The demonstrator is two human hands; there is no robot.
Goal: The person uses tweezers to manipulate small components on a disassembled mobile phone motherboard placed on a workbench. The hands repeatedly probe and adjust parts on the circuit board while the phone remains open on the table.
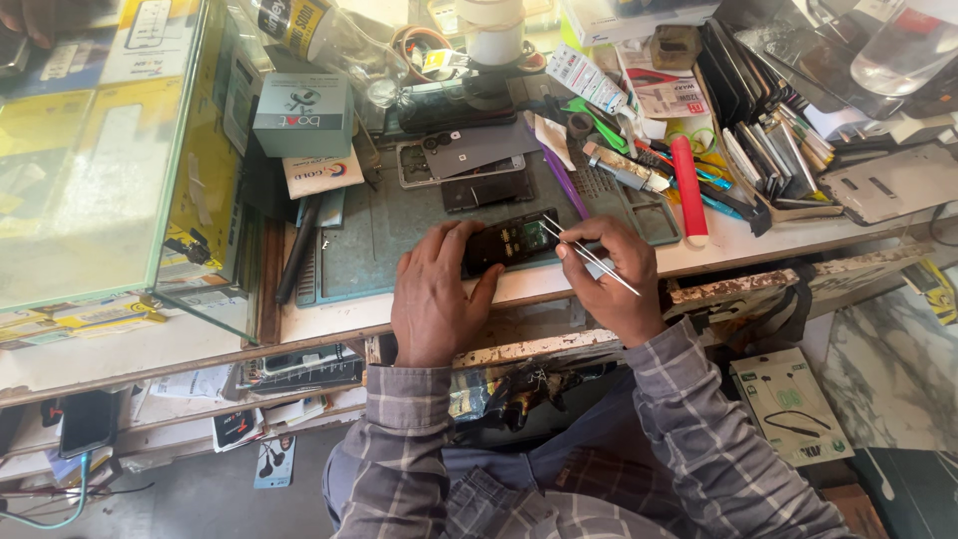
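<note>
At the table (299,319) edge, the left hand (431,294) steadies an opened phone (511,243) on a grey-green mat (389,235), fingers wrapped around its end, while the right hand (611,274) pinches metal tweezers (591,256) over its exposed insides.

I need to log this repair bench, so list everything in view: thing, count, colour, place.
opened phone: one, black, near bench edge under both hands
tweezers: one, silver, tips on the opened phone
work mat: one, grey-green, bench centre
dismantled phones: two or so, dark and grey, on the mat behind
small box: one, grey-green, left of the mat
glass case: one, holds yellow boxes, far left
red tube: one, red, right of the mat
flat parts in stand: count unclear, dark and silver, right
earphone packet: one, white, lower right
left hand: steadies the opened phone
right hand: holds the tweezers
</note>
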